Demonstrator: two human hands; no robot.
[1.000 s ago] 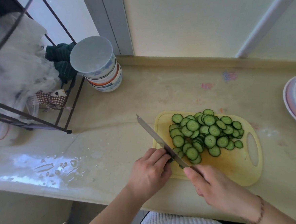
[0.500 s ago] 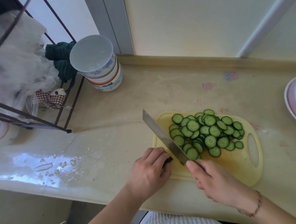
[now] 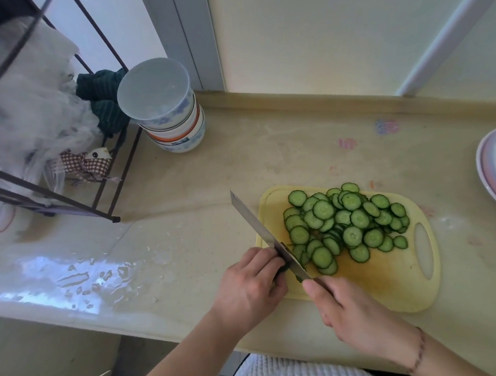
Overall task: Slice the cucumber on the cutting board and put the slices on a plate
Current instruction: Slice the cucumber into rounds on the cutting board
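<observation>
Slicing is nearly finished, as I judge it: my left hand (image 3: 249, 287) curls its grip over a short dark-green cucumber stub (image 3: 282, 269) at the near left edge of the yellow cutting board (image 3: 394, 283), and my right hand (image 3: 355, 312) has its grip closed round the handle of the knife (image 3: 261, 231), whose blade stands against the stub with its tip out over the surface (image 3: 211, 190). Most of the cucumber already lies as slices (image 3: 346, 222), a loose overlapping heap of thin rounds, dark-skinned with pale wet centres, spread across the far half of the board. What is left looks like the last few cuts and the whole transfer: none of the slices has reached a plate yet, and the stacked plates (image 3: 488, 177) sit at the right edge, well apart from the board.
</observation>
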